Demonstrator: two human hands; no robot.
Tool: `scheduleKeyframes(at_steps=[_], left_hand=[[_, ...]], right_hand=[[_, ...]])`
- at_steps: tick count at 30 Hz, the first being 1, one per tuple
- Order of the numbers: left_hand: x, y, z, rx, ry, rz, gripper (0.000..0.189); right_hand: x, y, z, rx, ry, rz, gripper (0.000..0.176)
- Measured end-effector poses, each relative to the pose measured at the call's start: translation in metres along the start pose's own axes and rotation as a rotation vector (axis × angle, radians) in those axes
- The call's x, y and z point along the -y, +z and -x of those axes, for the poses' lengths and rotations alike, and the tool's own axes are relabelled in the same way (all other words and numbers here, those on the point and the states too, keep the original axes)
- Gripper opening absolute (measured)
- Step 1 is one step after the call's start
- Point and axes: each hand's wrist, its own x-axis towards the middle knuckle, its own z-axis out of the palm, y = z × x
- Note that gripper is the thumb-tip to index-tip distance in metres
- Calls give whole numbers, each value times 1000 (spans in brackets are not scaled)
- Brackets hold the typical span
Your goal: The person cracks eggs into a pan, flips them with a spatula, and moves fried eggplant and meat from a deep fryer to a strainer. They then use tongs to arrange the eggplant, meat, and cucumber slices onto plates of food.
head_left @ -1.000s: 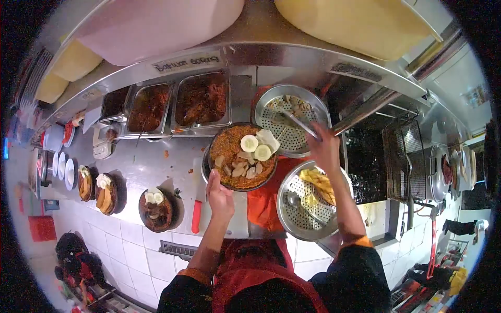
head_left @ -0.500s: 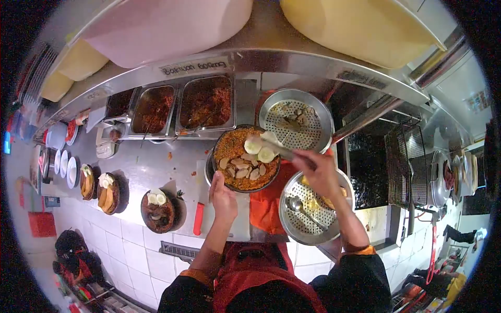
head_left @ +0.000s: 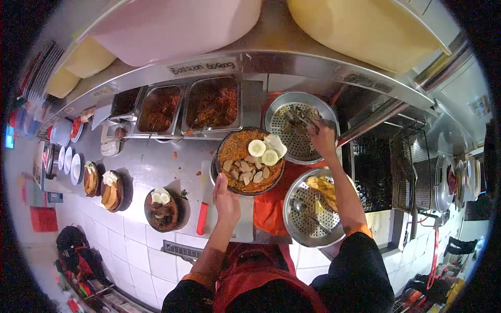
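My left hand [head_left: 227, 203] grips the near-left rim of a dark round dish [head_left: 214, 167], its thumb over the edge. An orange-brown, seed-flecked sauce [head_left: 232, 148] covers the dish, with pale sliced pieces [head_left: 249, 172] heaped on it and cucumber slices [head_left: 263, 151] at the upper right. My right hand [head_left: 323, 136] is closed over the upper perforated steel pan [head_left: 271, 117], around a narrow utensil that looks like tongs, mostly hidden. Its tip is among dark strips of food [head_left: 300, 113]. The lower perforated pan [head_left: 292, 229] holds golden fried pieces [head_left: 322, 190] and a spoon [head_left: 308, 214].
A red-handled knife [head_left: 202, 219] lies left of my left hand. Filled dishes [head_left: 160, 208] line the counter's left side. Behind stand steel trays of red sauce [head_left: 211, 104] under a shelf [head_left: 292, 60]. A dark fryer [head_left: 371, 172] with wire baskets [head_left: 412, 167] is right.
My right hand has moved away from the cucumber slices, up and right to the upper perforated pan, taking the utensil along. My left hand still holds the dish. The view has shifted slightly.
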Motion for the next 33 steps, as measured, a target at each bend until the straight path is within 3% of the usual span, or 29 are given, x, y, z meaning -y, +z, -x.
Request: scheduleKeyframes(at_steps=[3, 15, 17, 21, 23, 26, 30, 32, 33], left_hand=[[5, -10, -7, 14, -9, 18, 32], [0, 0, -1, -28, -10, -6, 35], [-2, 1, 0, -18, -8, 2, 34], [0, -4, -3, -4, -16, 19, 31], [2, -8, -5, -14, -3, 12, 31], [4, -9, -6, -9, -5, 12, 30], [6, -10, -6, 26, -30, 50, 29], [8, -14, -5, 11, -26, 16, 30], [8, -15, -8, 2, -12, -14, 30]], right_hand=[[2, -2, 4, -85, -49, 38, 23], [4, 5, -1, -61, 53, -19, 23], [25, -19, 6, -66, -77, -53, 22], [15, 1, 21, -52, -126, -125, 20], [33, -14, 19, 89, 139, -109, 21], [75, -62, 38, -23, 57, -300, 21], [140, -93, 75, 113, 61, -452, 25], [141, -93, 83, 178, 43, -450, 26], [130, -89, 83, 97, -3, -455, 26]])
